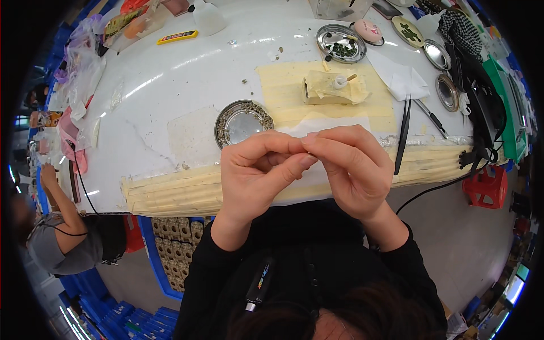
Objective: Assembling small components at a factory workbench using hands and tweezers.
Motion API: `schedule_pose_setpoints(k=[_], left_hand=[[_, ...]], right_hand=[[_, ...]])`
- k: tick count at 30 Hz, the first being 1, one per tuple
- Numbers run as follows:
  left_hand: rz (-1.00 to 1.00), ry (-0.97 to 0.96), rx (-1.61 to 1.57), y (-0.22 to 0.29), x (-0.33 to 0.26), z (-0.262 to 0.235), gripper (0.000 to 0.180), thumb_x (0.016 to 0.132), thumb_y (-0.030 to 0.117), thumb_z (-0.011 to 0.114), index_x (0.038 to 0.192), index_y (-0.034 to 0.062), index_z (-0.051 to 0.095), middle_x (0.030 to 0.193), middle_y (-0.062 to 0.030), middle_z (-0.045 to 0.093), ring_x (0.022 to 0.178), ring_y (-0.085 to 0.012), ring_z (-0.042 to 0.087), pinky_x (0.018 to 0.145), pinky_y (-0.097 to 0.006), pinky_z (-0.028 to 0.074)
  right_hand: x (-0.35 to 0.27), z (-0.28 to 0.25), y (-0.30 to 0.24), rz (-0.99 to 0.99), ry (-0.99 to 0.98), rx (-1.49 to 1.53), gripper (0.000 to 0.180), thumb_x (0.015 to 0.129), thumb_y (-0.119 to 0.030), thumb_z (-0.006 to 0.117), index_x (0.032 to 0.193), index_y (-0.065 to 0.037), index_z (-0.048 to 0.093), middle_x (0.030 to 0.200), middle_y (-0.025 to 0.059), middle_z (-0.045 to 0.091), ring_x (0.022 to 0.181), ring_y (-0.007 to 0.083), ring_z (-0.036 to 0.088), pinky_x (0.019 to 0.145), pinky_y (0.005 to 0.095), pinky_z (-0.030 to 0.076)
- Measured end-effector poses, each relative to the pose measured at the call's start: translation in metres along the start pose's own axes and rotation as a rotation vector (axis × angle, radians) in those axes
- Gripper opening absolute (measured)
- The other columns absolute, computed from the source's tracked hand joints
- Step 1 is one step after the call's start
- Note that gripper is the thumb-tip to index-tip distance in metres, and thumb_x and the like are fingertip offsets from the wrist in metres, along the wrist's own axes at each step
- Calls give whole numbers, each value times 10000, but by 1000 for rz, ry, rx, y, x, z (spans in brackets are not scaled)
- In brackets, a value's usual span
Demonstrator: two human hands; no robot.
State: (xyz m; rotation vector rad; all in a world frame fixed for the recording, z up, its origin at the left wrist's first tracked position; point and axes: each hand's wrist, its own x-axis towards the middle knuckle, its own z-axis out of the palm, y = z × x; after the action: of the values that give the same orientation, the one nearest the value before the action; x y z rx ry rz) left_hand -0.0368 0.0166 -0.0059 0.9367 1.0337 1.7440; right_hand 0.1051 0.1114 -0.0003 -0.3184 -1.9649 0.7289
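Note:
My left hand (255,170) and my right hand (354,167) meet fingertip to fingertip above the table's near edge. Both are closed in a pinch on something tiny, mostly hidden by the fingers and too small to name. Just beyond my left hand lies a round metal dish (241,126) with many small greyish bits along its rim. White paper (331,122) lies beneath my hands on yellow tape. Farther off stands a small tape-covered block (331,90) with a white piece and a thin stick on top. Black tweezers (403,136) rest to the right of my right hand.
At the back right a metal dish (341,44) holds dark green bits. A pen-like tool (430,119) lies beside a folded white tissue (409,84). A yellow box cutter (177,37) and a white bottle (208,17) are at the back left. A co-worker (68,238) sits at left.

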Motion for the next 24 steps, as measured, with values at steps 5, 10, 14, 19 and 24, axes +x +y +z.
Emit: schedule_pose_setpoints(k=[5, 10, 14, 19, 24], left_hand=[[-55, -19, -24, 3, 1, 2, 149, 853, -40, 694, 998, -67, 679, 913, -117, 709, 801, -111, 674, 648, -209, 539], [-172, -27, -55, 4, -8, 2, 139, 854, -27, 700, 990, -53, 686, 855, -88, 709, 762, -88, 661, 646, -196, 526], [-193, -53, -121, 3, -14, 4, 117, 860, -26, 695, 973, -54, 685, 846, -72, 700, 763, -77, 652, 660, -189, 521], [-230, -56, -122, 8, -12, 5, 104, 866, -29, 686, 966, -57, 681, 854, -78, 698, 773, -76, 651, 667, -191, 524], [-258, -108, -141, 11, -11, -1, 104, 866, -39, 677, 967, -59, 679, 863, -82, 699, 788, -74, 654, 668, -191, 521]], right_hand=[[-2, -5, 4, -99, -4, -136, 421, 637, 62, 690, 1036, -64, 740, 925, 82, 668, 763, 205, 648, 599, 279, 529], [-8, -13, 3, -154, -62, -178, 393, 646, 18, 692, 1025, -68, 746, 924, 94, 669, 725, 217, 649, 579, 278, 520], [-11, -15, -1, -107, -83, -102, 355, 657, 23, 719, 1002, -60, 741, 898, 97, 669, 706, 218, 649, 569, 278, 514], [-8, -14, -4, -65, -58, -62, 254, 683, 47, 756, 918, -34, 706, 856, 88, 664, 681, 214, 650, 543, 280, 507], [-4, -14, -4, -74, -88, -38, 237, 685, 40, 759, 902, -28, 693, 838, 82, 665, 666, 211, 654, 531, 282, 506]])
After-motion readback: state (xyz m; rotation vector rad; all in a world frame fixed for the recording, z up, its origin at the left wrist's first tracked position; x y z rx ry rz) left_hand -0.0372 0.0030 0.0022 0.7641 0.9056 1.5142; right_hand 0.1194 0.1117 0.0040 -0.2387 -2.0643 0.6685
